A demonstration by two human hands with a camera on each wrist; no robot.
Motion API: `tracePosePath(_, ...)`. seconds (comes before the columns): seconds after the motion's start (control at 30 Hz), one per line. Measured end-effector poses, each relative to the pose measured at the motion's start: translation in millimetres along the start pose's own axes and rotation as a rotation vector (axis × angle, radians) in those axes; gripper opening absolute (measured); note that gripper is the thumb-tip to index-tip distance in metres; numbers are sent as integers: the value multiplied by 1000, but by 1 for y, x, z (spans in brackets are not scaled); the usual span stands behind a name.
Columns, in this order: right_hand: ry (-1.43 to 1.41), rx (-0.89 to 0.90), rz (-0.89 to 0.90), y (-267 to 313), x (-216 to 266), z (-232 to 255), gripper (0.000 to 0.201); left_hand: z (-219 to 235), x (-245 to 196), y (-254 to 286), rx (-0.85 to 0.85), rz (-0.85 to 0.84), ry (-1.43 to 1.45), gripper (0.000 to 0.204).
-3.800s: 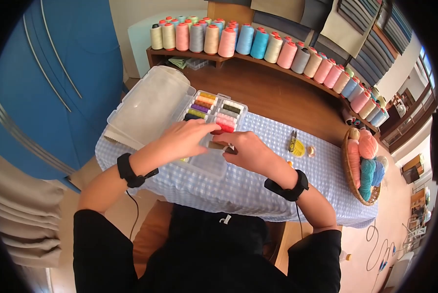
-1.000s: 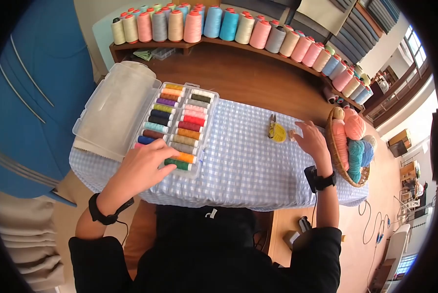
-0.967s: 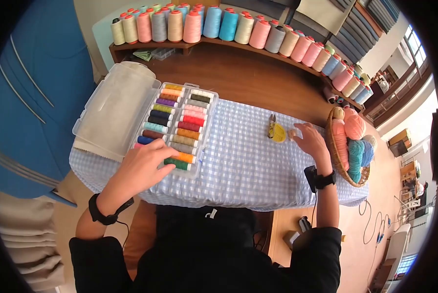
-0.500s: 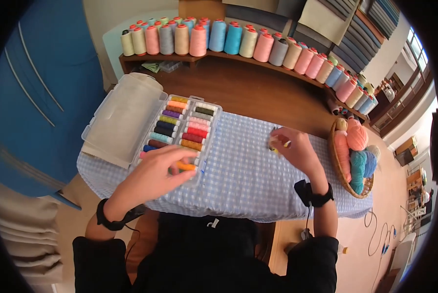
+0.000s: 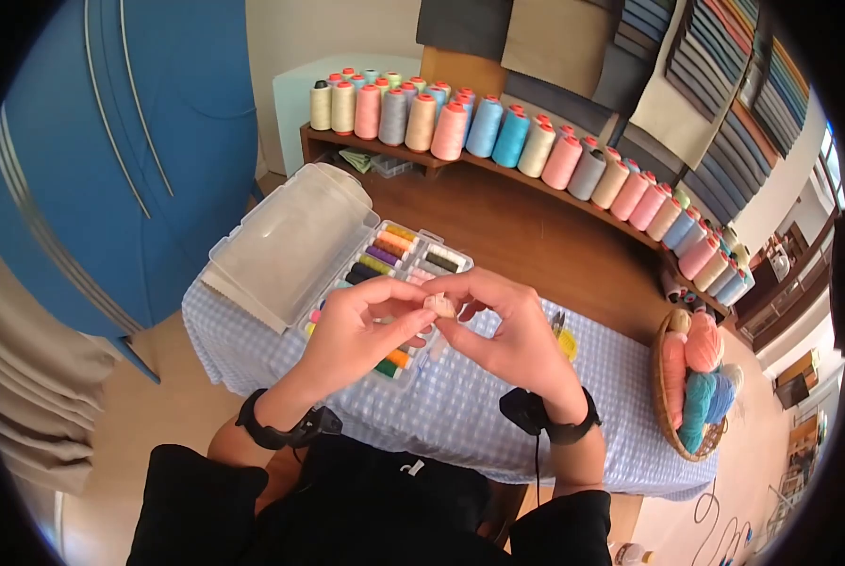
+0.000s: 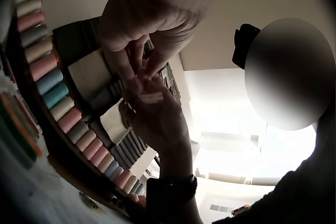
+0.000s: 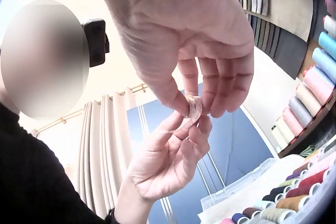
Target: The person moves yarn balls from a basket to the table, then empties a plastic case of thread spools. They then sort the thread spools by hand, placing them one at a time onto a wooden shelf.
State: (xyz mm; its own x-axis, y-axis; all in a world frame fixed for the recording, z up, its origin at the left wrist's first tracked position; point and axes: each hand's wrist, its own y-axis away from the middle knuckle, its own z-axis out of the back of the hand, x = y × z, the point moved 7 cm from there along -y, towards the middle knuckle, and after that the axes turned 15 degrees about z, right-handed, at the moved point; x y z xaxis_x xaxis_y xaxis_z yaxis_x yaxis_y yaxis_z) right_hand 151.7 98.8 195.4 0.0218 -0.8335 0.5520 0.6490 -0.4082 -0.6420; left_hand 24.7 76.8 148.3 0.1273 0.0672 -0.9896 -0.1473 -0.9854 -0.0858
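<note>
Both hands meet over the table and pinch one small, pale round disc (image 5: 440,305) between thumbs and fingertips. My left hand (image 5: 355,328) grips it from the left, my right hand (image 5: 509,330) from the right. In the right wrist view the disc (image 7: 195,109) shows a flat, pinkish-beige face, partly covered by fingertips; its exact kind I cannot tell. A whitish rectangular patch (image 6: 151,97) shows by the fingers in the left wrist view. Below and behind the hands lies the open clear plastic case (image 5: 290,247) of colored thread spools (image 5: 385,253), partly hidden by them.
Yellow-handled thread snips (image 5: 566,341) lie right of the hands on the blue checked tablecloth (image 5: 611,401). A wicker basket (image 5: 666,387) of yarn balls stands at the table's right end. Large thread cones (image 5: 487,127) line a curved wooden shelf (image 5: 573,193) behind.
My right hand has picked up the small disc from beside the snips and brought it left. My left hand has left the spool case and joined in holding it. The head view has shifted.
</note>
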Motion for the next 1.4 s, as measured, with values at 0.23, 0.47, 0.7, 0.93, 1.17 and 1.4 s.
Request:
tracePosePath(0.23, -40, 61, -88, 4, -9, -3, 33, 1, 14, -1, 9, 94, -91, 20)
tracePosePath(0.47, -12, 49, -5, 4, -12, 4, 35, -4, 12, -3, 9, 15, -62, 24)
tracePosePath(0.7, -166, -29, -72, 9, -31, 8, 39, -4, 12, -15, 23, 29, -152, 20)
tracePosePath(0.93, -314, -81, -155, 12, -41, 6, 41, -3, 15, -18, -4, 66, -17, 15)
tracePosePath(1.17, -268, -42, -159, 12, -40, 10, 42, 2, 20, -16, -6, 87, -21, 11)
tracePosePath(1.4, -219, 7, -164, 12, -39, 7, 35, 4, 28, -16, -26, 88, 102, 10)
